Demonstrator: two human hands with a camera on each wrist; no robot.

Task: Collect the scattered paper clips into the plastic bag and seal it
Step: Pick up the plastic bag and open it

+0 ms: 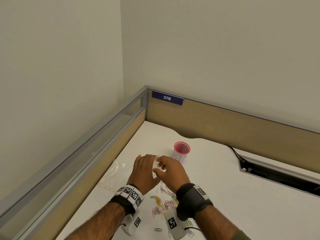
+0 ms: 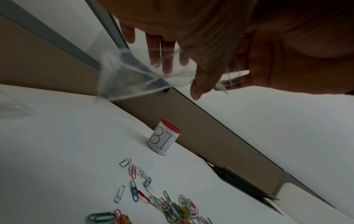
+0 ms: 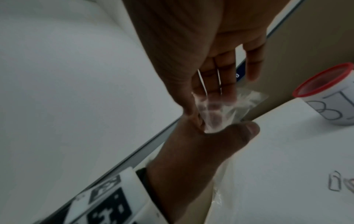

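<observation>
Both hands meet above the white desk and hold a small clear plastic bag [image 1: 157, 161] between them. My left hand [image 1: 149, 163] pinches it with the thumb against the fingers, and the left wrist view shows the bag [image 2: 130, 75] hanging below those fingers. My right hand [image 1: 161, 166] pinches the bag's top edge from the other side; in the right wrist view the bag [image 3: 220, 109] sits between its thumb and fingers, with the left thumb [image 3: 229, 136] pressed against it. Several coloured paper clips [image 1: 164, 203] [image 2: 168, 204] lie scattered on the desk under my wrists. The held bag looks empty.
A red-rimmed cup marked BIN [image 1: 181, 149] [image 2: 164, 141] [image 3: 329, 98] stands just beyond the hands. A second clear bag [image 1: 113, 175] lies flat on the desk to the left. Partition walls [image 1: 225, 122] close the back and left; a cable slot [image 1: 277, 174] opens at the right.
</observation>
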